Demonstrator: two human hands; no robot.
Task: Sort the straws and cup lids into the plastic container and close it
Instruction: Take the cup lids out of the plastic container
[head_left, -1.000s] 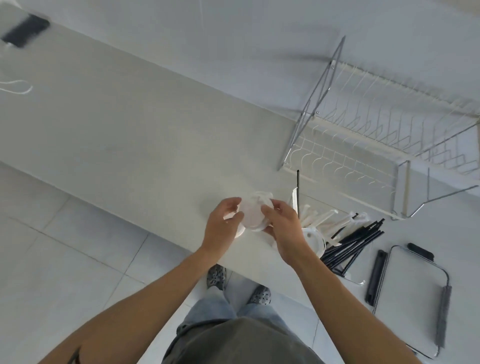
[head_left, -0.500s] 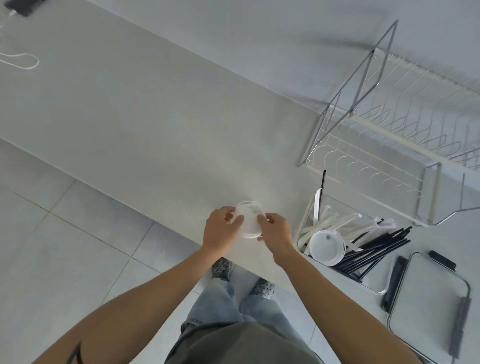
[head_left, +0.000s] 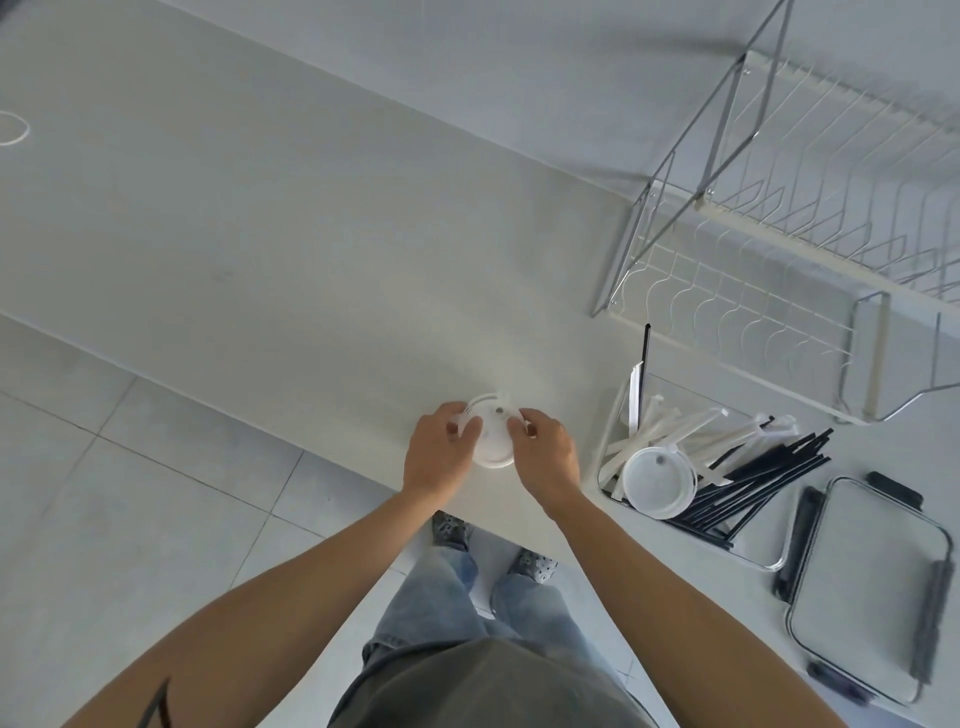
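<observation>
A white cup lid is gripped between the left hand and right hand near the counter edge; beside them, a container is filled with straws and another lid.

Bare forearms, dark tattoo on the left one; light blue jeans, grey top, patterned grey shoes

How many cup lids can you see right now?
2 for sure: one cup lid held between both hands, possibly a stack, and another lid in the plastic container on the straws. Others may be hidden.
</observation>
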